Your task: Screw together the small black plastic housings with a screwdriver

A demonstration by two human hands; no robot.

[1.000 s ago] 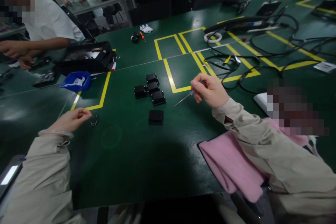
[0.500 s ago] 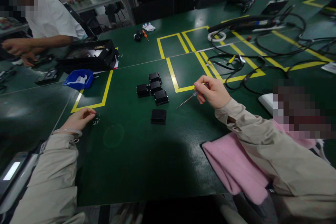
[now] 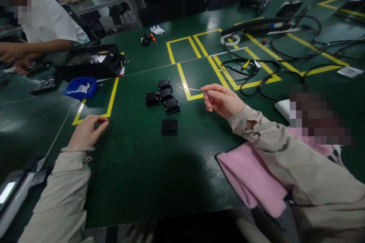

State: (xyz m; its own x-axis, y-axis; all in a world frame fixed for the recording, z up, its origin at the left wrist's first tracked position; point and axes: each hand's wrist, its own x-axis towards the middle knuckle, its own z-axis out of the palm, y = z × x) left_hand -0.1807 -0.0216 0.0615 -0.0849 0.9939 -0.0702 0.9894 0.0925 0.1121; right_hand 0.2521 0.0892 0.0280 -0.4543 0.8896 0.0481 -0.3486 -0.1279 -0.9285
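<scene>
Nearby, 5 boxes (image 3: 165, 95), tray (image 3: 91, 90), right hand (image 3: 224, 100) gripping screwdriver (image 3: 190, 89), left hand (image 3: 87, 129) curled, grasp unclear

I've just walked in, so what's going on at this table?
A person's right hand holds a thin metal tool, pointing left above the green table. The left hand is beside small metallic bits; whether it holds one can't be seen. Between the hands, four black blocks sit grouped together, with a fifth block set apart, nearer the person.

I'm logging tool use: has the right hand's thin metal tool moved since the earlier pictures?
Yes: the thin metal tool has swung upward in view, its tip now above the near-left yellow tape corner.
</scene>
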